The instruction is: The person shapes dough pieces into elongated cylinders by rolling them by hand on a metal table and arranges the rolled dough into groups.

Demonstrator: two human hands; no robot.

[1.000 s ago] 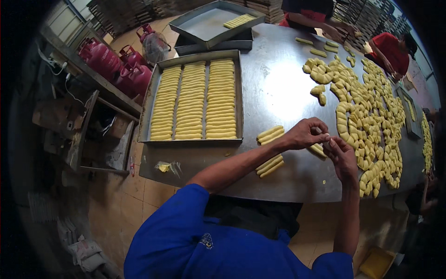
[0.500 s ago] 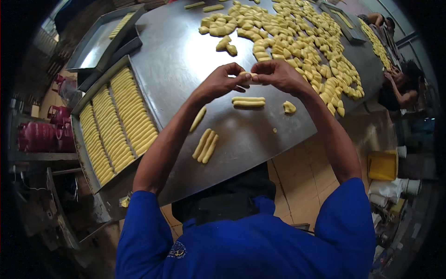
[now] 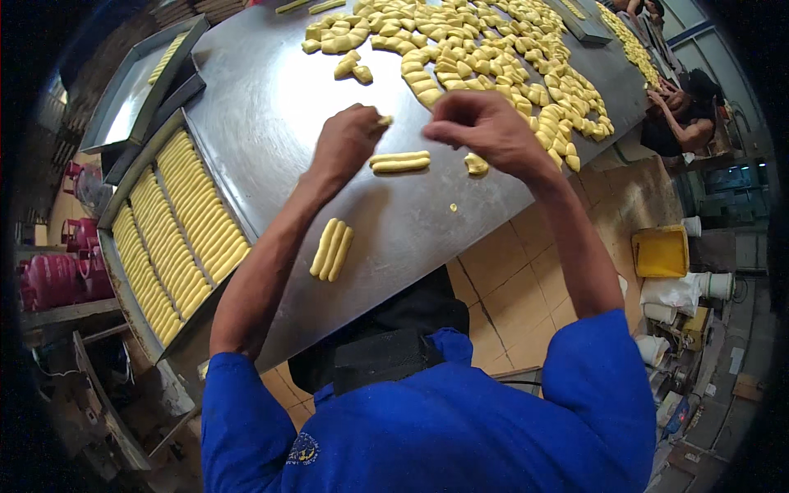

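Note:
Over the steel table (image 3: 271,90), my left hand (image 3: 345,144) is closed, a small piece of yellow dough (image 3: 385,121) showing at its fingertips. My right hand (image 3: 485,133) is held apart from it to the right, fingers curled in against the thumb; what they hold, if anything, is hidden. Between and below the hands lie two dough sticks (image 3: 399,162) side by side. A dough lump (image 3: 476,164) rests just under my right hand, with a tiny crumb (image 3: 453,208) nearer the edge. Three more dough sticks (image 3: 332,249) lie together beside my left forearm.
A metal tray (image 3: 123,292) with rows of dough sticks stands at the left, another tray (image 3: 107,127) behind it. Many cut dough pieces (image 3: 485,62) cover the table's far side. At far right another person (image 3: 686,123) works. A yellow crate (image 3: 660,251) stands on the floor.
My hands, together at one piece of dough before, have moved apart. The view has shifted, so the table's things sit farther left and up. A single stick near my left forearm no longer shows.

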